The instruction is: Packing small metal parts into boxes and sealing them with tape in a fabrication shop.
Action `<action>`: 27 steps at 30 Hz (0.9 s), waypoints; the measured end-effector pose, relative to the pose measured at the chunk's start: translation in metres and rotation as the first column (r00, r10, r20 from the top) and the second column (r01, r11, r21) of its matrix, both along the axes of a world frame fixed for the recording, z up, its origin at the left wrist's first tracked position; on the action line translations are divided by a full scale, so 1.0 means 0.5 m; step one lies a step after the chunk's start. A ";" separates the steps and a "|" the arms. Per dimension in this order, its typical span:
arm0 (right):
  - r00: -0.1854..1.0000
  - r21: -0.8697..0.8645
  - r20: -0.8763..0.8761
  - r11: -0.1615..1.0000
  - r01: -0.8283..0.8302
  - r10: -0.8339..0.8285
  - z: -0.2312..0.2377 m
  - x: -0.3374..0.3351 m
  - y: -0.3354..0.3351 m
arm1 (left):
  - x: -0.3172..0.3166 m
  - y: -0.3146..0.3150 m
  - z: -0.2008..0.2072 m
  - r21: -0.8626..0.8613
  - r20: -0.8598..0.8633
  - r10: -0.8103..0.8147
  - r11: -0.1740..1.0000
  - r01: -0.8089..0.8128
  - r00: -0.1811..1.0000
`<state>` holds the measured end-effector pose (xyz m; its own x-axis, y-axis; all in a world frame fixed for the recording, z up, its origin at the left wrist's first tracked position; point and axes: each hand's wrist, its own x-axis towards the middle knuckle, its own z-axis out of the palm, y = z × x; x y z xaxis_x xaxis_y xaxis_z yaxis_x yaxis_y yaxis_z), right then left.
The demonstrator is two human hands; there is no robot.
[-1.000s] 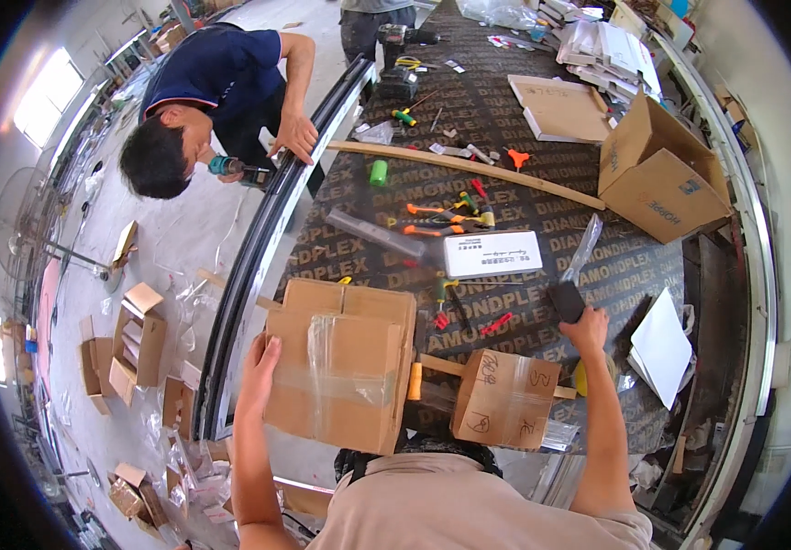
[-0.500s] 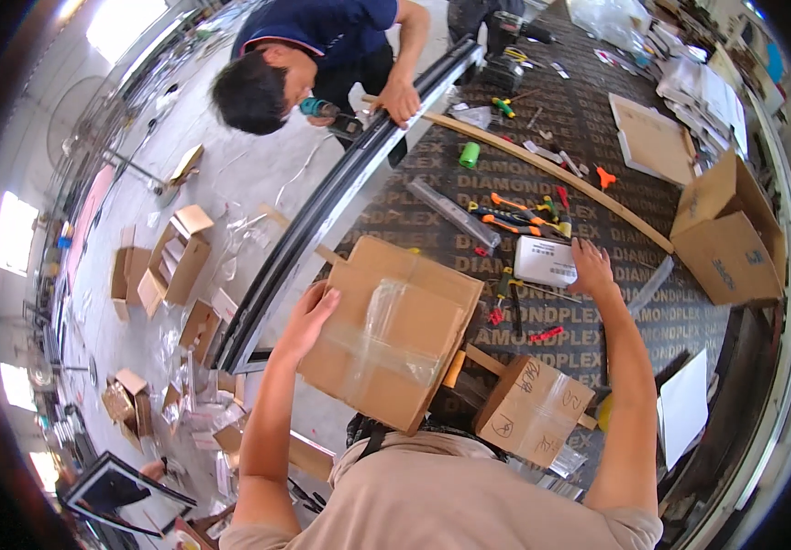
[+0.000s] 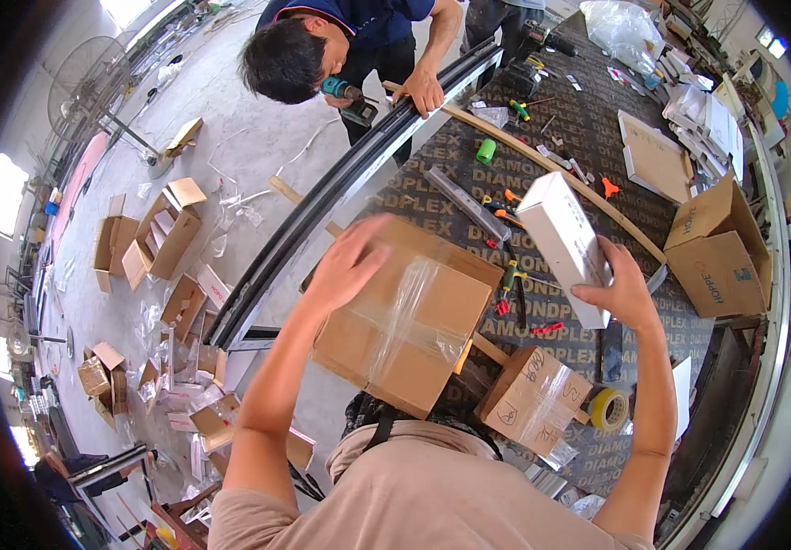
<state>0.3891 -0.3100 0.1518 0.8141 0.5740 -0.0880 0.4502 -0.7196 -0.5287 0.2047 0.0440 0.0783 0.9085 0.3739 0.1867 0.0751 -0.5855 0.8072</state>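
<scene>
My right hand (image 3: 625, 286) grips the lower end of a long white box (image 3: 562, 240), tilted up above the table. My left hand (image 3: 351, 264) hovers over the left part of a large taped cardboard box (image 3: 402, 325); its fingers are stretched out, partly blurred, and hold nothing. Right of that box sits a smaller taped cardboard box (image 3: 535, 396) with handwriting on it. A roll of yellow tape (image 3: 609, 410) lies beside the smaller box. Under and beyond the white box are hand tools, among them a green-and-yellow screwdriver (image 3: 511, 275), partly hidden.
Across the table's left edge lies a long black frame profile (image 3: 322, 202). Beyond it a co-worker (image 3: 359, 46) leans in with a drill (image 3: 348, 99). A wooden strip (image 3: 542, 165) crosses the dark table; an open cardboard box (image 3: 718, 252) stands at right. Cartons (image 3: 171, 225) litter the floor.
The white box has been lifted off the table in my right hand and tilted up. My left hand has come off the large box's left edge and moved right, over its top.
</scene>
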 end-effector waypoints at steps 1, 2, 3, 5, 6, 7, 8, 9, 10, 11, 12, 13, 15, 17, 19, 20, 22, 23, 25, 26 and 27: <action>0.997 -0.010 0.064 0.999 -0.042 0.043 0.016 -0.013 0.019 | 0.018 -0.002 0.006 -0.039 -0.056 -0.085 0.996 0.083 0.995; 0.994 -0.002 0.079 0.997 -0.074 0.074 0.023 -0.023 0.038 | 0.026 -0.006 0.010 -0.081 -0.108 -0.169 0.984 0.161 0.980; 0.992 0.003 0.099 0.997 -0.082 0.082 0.029 -0.031 0.052 | 0.029 -0.017 0.015 -0.095 -0.063 -0.156 0.984 0.150 0.986; 0.982 -0.013 0.166 0.996 -0.091 0.092 0.035 -0.045 0.087 | 0.020 -0.014 0.008 -0.105 -0.009 -0.174 0.979 0.172 0.985; 0.970 -0.030 0.215 0.994 -0.106 0.110 0.035 -0.049 0.109 | 0.010 -0.013 0.003 -0.110 0.032 -0.184 0.976 0.186 0.982; 0.949 -0.050 0.293 0.993 -0.111 0.120 0.030 -0.053 0.136 | 0.000 -0.015 0.008 -0.113 0.029 -0.181 0.977 0.183 0.983; 0.921 -0.068 0.367 0.991 -0.115 0.132 0.022 -0.059 0.164 | -0.012 -0.017 0.020 -0.098 0.034 -0.168 0.980 0.170 0.985; 0.904 -0.101 0.399 0.987 -0.122 0.153 0.011 -0.073 0.198 | -0.025 -0.016 0.033 -0.082 0.040 -0.153 0.984 0.156 0.987; 0.886 -0.134 0.432 0.984 -0.121 0.168 -0.004 -0.087 0.229 | -0.035 -0.018 0.042 -0.081 0.039 -0.153 0.984 0.156 0.987; 0.876 -0.289 0.401 0.945 -0.155 0.266 -0.032 -0.095 0.254 | -0.043 -0.021 0.050 -0.060 0.115 -0.152 0.985 0.160 0.982; 0.881 -0.279 0.355 0.935 -0.220 0.314 -0.064 -0.102 0.266 | -0.049 -0.027 0.060 -0.038 0.193 -0.158 0.985 0.168 0.968; 0.889 -0.231 0.323 0.938 -0.258 0.324 -0.089 -0.095 0.267 | -0.062 -0.027 0.063 -0.040 0.199 -0.124 0.990 0.134 0.972; 0.893 -0.173 0.290 0.936 -0.305 0.345 -0.107 -0.081 0.259 | -0.095 -0.022 0.056 -0.053 0.178 -0.060 0.996 0.071 0.982; 0.885 -0.026 0.175 0.901 -0.434 0.431 -0.111 -0.076 0.247 | -0.122 -0.006 0.042 -0.087 0.193 0.022 0.996 -0.005 0.981; 0.883 0.018 0.175 0.895 -0.446 0.437 -0.114 -0.088 0.256 | -0.145 -0.003 0.039 -0.093 0.182 0.065 0.994 -0.049 0.981; 0.879 0.055 0.181 0.888 -0.458 0.442 -0.117 -0.094 0.261 | -0.154 -0.001 0.038 -0.102 0.180 0.110 0.990 -0.092 0.978; 0.873 0.149 0.189 0.866 -0.478 0.449 -0.123 -0.088 0.270 | -0.158 0.006 0.026 -0.143 0.174 0.128 0.984 -0.104 0.976; 0.855 0.180 0.198 0.839 -0.513 0.480 -0.126 -0.084 0.273 | -0.156 0.010 0.019 -0.195 0.146 0.131 0.975 -0.101 0.981; 0.844 0.224 0.203 0.815 -0.534 0.497 -0.134 -0.072 0.281 | -0.149 0.020 -0.002 -0.238 0.107 0.120 0.967 -0.092 0.987; 0.834 0.244 0.171 0.798 -0.552 0.525 -0.141 -0.056 0.285 | -0.137 0.023 -0.015 -0.261 0.142 0.030 0.965 0.008 0.989; 0.823 0.262 0.141 0.781 -0.566 0.550 -0.147 -0.046 0.287 | -0.120 0.024 -0.021 -0.282 0.179 -0.061 0.953 0.111 0.982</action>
